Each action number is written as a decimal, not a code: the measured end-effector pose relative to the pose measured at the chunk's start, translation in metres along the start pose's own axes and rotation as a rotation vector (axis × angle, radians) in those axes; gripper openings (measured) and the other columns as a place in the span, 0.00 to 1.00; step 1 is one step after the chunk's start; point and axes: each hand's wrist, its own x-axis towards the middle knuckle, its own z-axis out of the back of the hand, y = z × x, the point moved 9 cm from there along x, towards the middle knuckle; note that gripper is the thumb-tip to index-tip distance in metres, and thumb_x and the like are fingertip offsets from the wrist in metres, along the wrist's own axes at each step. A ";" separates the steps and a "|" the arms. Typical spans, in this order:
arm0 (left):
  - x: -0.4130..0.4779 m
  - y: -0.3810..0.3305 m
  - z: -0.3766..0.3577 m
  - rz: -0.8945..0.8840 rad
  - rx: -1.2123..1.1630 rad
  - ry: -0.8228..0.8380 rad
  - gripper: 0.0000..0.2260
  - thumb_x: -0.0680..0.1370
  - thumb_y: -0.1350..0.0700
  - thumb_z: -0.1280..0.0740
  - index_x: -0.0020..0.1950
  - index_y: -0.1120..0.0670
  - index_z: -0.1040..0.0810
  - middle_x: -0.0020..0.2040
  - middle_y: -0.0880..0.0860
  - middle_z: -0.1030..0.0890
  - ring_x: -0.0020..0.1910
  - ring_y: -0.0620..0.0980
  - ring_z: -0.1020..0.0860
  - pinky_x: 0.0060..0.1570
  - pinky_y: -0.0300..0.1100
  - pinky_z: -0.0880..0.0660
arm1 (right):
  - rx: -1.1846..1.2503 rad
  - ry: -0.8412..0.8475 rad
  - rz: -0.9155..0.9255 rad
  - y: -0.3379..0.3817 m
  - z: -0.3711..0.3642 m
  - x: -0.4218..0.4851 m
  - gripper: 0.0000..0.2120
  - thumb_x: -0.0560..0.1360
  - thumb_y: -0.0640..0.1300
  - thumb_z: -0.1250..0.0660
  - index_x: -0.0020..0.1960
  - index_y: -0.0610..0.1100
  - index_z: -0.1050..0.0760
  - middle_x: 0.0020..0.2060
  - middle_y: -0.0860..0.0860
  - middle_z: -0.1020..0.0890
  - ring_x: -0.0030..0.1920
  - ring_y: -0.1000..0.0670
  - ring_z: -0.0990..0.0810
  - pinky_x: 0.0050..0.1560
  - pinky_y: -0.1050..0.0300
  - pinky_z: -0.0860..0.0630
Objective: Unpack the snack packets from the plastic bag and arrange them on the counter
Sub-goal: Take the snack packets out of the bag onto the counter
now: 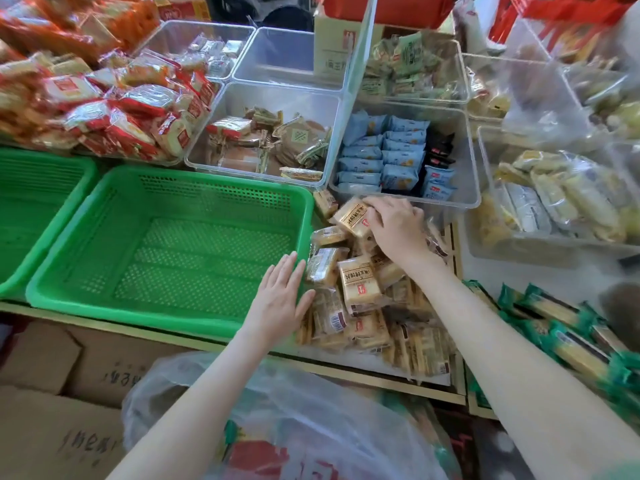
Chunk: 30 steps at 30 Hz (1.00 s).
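Head view: right hand (394, 227) pinches one tan packet (352, 216); left hand (280, 296) flat; two green baskets (214, 179).

Green perforated basket (166, 244), tan packets (360, 285), pale blue packets (384, 157).

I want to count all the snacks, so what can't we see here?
All in the head view:
- Bag: cloudy plastic blurs what's inside; the bottom edge cuts it off.
- Packet: right hand grips it and covers one end.
- Pile: top packets hide lower ones.
- Green wrappers: right arm and frame edge cut them off.
- Left hand lies flat on the basket, hiding some rim.
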 end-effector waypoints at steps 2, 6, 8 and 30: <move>0.000 0.000 -0.001 -0.003 -0.004 0.008 0.39 0.75 0.33 0.65 0.79 0.54 0.48 0.80 0.53 0.51 0.78 0.49 0.56 0.72 0.39 0.66 | -0.164 -0.032 0.039 -0.001 -0.010 0.008 0.15 0.82 0.46 0.45 0.65 0.47 0.25 0.62 0.50 0.23 0.63 0.46 0.31 0.61 0.51 0.44; 0.000 -0.002 0.004 -0.019 -0.040 -0.009 0.34 0.78 0.38 0.59 0.77 0.57 0.41 0.78 0.55 0.42 0.78 0.52 0.46 0.74 0.42 0.59 | -0.217 -0.122 0.064 0.010 -0.009 0.002 0.21 0.82 0.52 0.50 0.64 0.45 0.24 0.62 0.48 0.23 0.63 0.45 0.30 0.64 0.51 0.47; -0.009 -0.007 0.015 -0.084 -0.067 -0.087 0.27 0.81 0.44 0.51 0.71 0.60 0.30 0.71 0.59 0.30 0.71 0.56 0.32 0.74 0.49 0.42 | -0.159 -0.167 0.074 0.024 -0.002 -0.014 0.23 0.80 0.51 0.51 0.64 0.44 0.24 0.62 0.47 0.23 0.63 0.45 0.29 0.63 0.52 0.46; -0.228 0.231 -0.080 0.136 0.207 0.246 0.30 0.81 0.57 0.41 0.80 0.52 0.51 0.79 0.56 0.52 0.78 0.55 0.54 0.74 0.56 0.60 | -0.242 0.530 0.642 0.254 -0.321 -0.296 0.23 0.65 0.37 0.27 0.60 0.36 0.22 0.53 0.42 0.18 0.54 0.43 0.18 0.55 0.52 0.23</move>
